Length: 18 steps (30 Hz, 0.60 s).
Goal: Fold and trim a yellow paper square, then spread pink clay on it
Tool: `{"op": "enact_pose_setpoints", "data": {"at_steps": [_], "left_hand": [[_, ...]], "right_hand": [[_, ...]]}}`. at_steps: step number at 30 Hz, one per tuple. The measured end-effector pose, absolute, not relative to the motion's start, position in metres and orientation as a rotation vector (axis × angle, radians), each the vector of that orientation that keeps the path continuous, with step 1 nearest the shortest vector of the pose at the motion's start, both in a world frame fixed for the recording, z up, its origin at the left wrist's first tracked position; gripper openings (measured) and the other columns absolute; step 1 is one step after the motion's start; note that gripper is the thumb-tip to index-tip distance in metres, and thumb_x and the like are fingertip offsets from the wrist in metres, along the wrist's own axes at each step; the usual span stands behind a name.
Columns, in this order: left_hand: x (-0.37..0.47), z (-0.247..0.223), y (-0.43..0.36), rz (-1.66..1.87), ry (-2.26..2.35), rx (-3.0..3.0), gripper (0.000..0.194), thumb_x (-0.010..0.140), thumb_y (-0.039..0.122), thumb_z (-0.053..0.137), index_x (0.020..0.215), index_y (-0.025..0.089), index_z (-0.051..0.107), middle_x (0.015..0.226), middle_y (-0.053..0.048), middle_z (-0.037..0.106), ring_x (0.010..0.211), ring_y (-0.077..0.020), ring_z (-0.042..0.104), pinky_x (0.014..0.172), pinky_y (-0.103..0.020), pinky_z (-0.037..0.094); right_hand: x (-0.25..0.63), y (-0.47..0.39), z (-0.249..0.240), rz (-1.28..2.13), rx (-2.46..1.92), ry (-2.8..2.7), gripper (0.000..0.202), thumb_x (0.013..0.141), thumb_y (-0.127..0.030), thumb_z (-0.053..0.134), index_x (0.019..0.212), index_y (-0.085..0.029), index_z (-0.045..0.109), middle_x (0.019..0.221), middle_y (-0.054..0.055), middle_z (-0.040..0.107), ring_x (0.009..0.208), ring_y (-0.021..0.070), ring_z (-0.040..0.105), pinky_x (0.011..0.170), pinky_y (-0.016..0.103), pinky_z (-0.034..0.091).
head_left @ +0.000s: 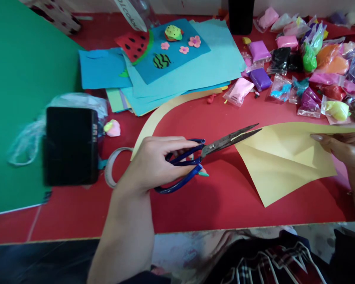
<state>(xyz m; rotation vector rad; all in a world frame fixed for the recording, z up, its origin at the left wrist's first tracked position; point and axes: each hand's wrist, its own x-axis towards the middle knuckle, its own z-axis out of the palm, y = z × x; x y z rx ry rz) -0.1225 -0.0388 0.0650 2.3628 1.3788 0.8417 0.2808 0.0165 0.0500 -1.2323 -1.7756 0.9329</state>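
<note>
My left hand (159,161) is closed around the blue handles of a pair of scissors (214,148). Their dark blades point right and are slightly apart, with the tips at the upper left edge of a sheet of yellow paper (284,157). My right hand (340,148) pinches that sheet near its right side, thumb on top and the other fingers largely hidden. The paper is bent and creased, held over the red table (201,213). Behind my left hand, a curved pale yellow paper strip (154,120) runs back toward the stacked sheets.
Blue sheets (189,71) with a watermelon slice (136,45) and small flowers lie at the back. Clay packets (260,51) crowd the back right. On the left are a tape roll (109,167), a black device (71,146) and a green board (20,98).
</note>
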Motion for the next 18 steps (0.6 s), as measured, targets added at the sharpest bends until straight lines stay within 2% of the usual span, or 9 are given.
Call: {"op": "enact_pose_setpoints", "data": {"at_steps": [3, 9, 18], "left_hand": [[-0.122, 0.0646, -0.038, 0.849, 1.36, 2.38, 0.032, 0.083, 0.044, 0.064, 0.081, 0.014, 0.075, 0.06, -0.001, 0.069, 0.049, -0.0113, 0.063, 0.046, -0.018, 0.048], [-0.1235, 0.0631, -0.0383, 0.852, 1.355, 2.416, 0.037, 0.085, 0.046, 0.063, 0.082, 0.011, 0.074, 0.061, -0.004, 0.07, 0.05, -0.012, 0.064, 0.048, -0.018, 0.05], [-0.1239, 0.0603, -0.0389, 0.877, 1.343, 2.419, 0.032, 0.086, 0.046, 0.062, 0.084, 0.018, 0.076, 0.06, 0.0, 0.067, 0.047, -0.0106, 0.061, 0.043, -0.019, 0.046]], "right_hand": [[0.2801, 0.0167, 0.05, 0.928, -1.135, -1.864, 0.026, 0.076, -0.015, 0.073, 0.092, -0.035, 0.078, 0.051, -0.007, 0.055, 0.043, 0.0039, 0.042, 0.042, 0.018, 0.039], [0.2795, 0.0178, 0.0503, 0.915, -1.099, -1.895, 0.029, 0.076, -0.014, 0.073, 0.094, -0.036, 0.078, 0.061, -0.005, 0.066, 0.051, 0.0067, 0.055, 0.044, 0.019, 0.044], [0.2814, 0.0184, 0.0476, 0.895, -1.119, -1.9, 0.028, 0.076, -0.014, 0.073, 0.094, -0.035, 0.078, 0.063, -0.005, 0.067, 0.048, 0.0048, 0.05, 0.041, 0.018, 0.041]]}}
